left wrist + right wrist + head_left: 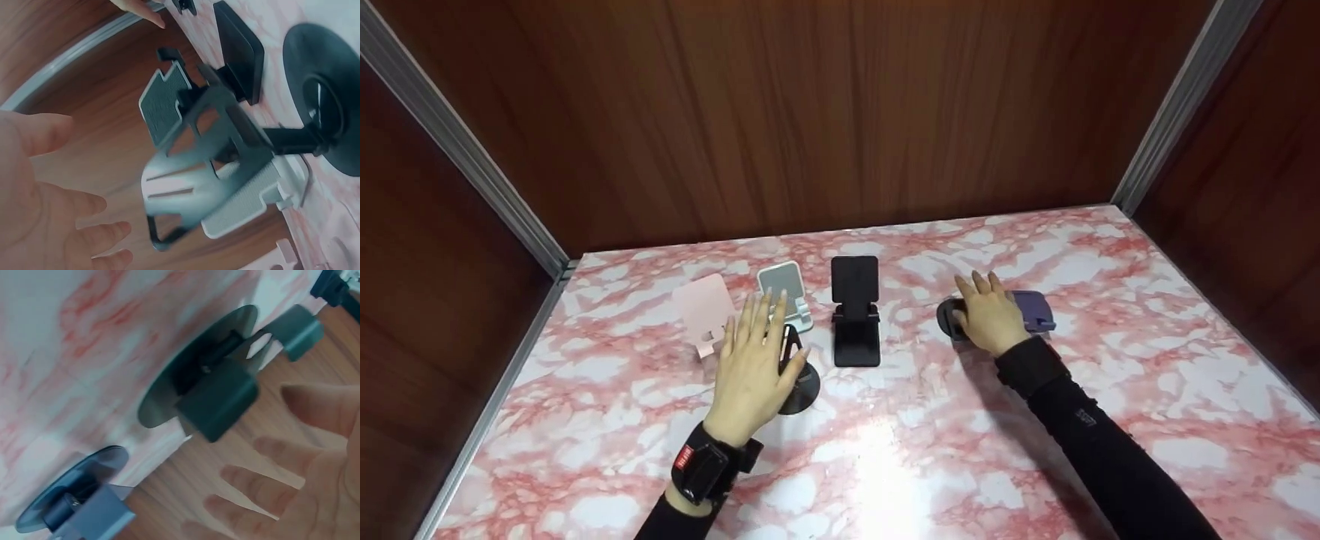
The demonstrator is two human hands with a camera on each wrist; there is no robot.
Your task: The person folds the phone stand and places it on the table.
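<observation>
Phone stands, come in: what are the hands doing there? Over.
Left grip open, empty, by the round-based black stand. Right grip open, empty, by the dark green stand. Neither stand held. Purple stand alongside the green, possibly in the way.

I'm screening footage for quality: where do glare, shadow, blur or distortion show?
Head: white glare on the marbled tabletop, shadow beside the right sleeve; left wrist: metal rail bowed, likely lens distortion; right wrist: right hand looks slightly blurred.

A black plastic stand with a flat round foot (805,391) sits on the pink-and-white table (945,472), its slotted plate tipped. Well apart, a dark greenish stand with a round foot (219,402) sits flat too, wide ends sticking up.
</observation>
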